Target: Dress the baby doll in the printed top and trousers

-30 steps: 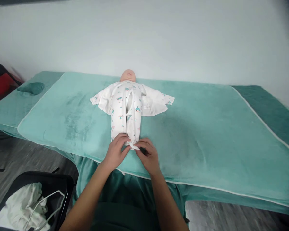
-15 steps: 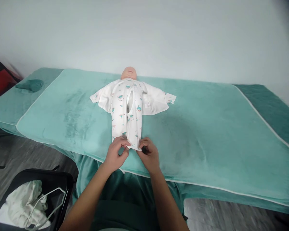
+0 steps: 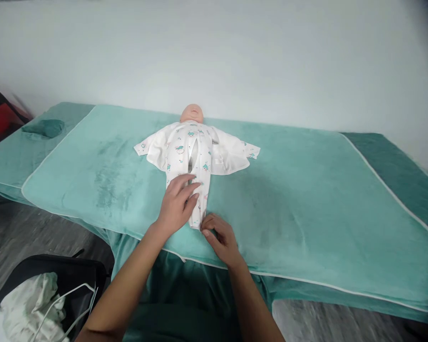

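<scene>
A baby doll (image 3: pixel 191 114) lies on its back on a teal blanket (image 3: pixel 292 190), dressed in a white printed romper (image 3: pixel 189 156) whose front is open down the middle. My left hand (image 3: pixel 178 204) lies on the romper's legs with its fingers stretched out flat. My right hand (image 3: pixel 219 237) pinches the foot end of the romper's right-hand leg between thumb and fingers at the near edge of the blanket.
A small dark green cloth (image 3: pixel 43 128) lies at the bed's far left. A black bin (image 3: pixel 53 289) with white cloth and a white hanger stands on the floor at lower left. A red and black thing (image 3: pixel 0 118) sits at the left edge.
My left hand has let go of the romper's foot end and moved up onto the legs, fingers now flat. My right hand has stayed at the foot end, still pinching.
</scene>
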A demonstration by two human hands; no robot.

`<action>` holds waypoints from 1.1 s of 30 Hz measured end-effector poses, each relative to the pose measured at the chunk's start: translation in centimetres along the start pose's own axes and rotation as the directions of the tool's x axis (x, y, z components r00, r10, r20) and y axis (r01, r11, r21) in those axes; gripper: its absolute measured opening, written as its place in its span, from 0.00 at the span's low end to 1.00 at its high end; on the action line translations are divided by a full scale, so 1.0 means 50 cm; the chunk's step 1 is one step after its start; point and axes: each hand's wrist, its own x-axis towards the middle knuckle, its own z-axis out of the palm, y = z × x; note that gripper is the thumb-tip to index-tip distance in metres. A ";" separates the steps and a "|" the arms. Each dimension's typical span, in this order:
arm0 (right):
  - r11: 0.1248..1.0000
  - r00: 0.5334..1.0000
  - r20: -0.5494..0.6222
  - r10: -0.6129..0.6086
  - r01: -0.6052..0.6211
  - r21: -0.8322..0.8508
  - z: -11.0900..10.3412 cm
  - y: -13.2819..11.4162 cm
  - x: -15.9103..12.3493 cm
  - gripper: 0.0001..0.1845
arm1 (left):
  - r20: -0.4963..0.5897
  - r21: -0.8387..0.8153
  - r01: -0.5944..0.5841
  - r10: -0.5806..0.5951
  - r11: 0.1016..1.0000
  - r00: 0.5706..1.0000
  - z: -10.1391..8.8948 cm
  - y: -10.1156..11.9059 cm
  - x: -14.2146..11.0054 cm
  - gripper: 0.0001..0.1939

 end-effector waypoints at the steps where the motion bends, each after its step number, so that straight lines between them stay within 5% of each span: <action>1: 1.000 1.000 0.003 0.017 -0.017 -0.007 -0.001 -0.001 0.000 0.10 | 0.060 0.048 -0.027 0.024 0.999 0.998 0.002 -0.010 0.019 0.14; 4: 0.991 0.994 -0.019 0.111 -0.112 -0.071 -0.016 -0.007 0.009 0.16 | 0.195 0.178 -0.049 0.014 0.983 0.981 0.007 -0.045 0.053 0.17; 8: 0.966 0.982 -0.081 0.173 -0.185 -0.182 -0.063 -0.023 0.079 0.20 | 0.091 0.148 0.072 -0.086 0.986 0.992 0.008 -0.111 0.063 0.16; 13: 0.937 0.973 -0.202 0.114 -0.173 -0.303 -0.106 -0.003 0.320 0.11 | -0.099 -0.158 0.284 -0.301 0.946 0.948 0.027 -0.230 0.134 0.19; 18: 0.834 0.993 -0.111 0.035 -0.090 -0.545 -0.098 0.106 0.596 0.06 | 0.041 -0.351 0.466 -0.484 0.812 0.874 0.053 -0.313 0.223 0.23; 21: 0.716 0.982 0.045 0.184 -0.102 -0.690 -0.085 0.148 0.693 0.06 | 0.076 -0.374 0.491 -0.501 0.787 0.862 0.060 -0.329 0.231 0.23; 27: 0.577 0.883 0.256 0.394 -0.021 -0.816 -0.059 0.156 0.766 0.15 | -0.073 -0.293 0.427 -0.465 0.855 0.882 0.074 -0.334 0.219 0.18; 33: 0.570 0.973 0.112 0.200 -0.023 -0.821 -0.032 0.218 0.763 0.09 | -0.165 -0.247 0.422 -0.467 0.872 0.869 0.079 -0.331 0.211 0.15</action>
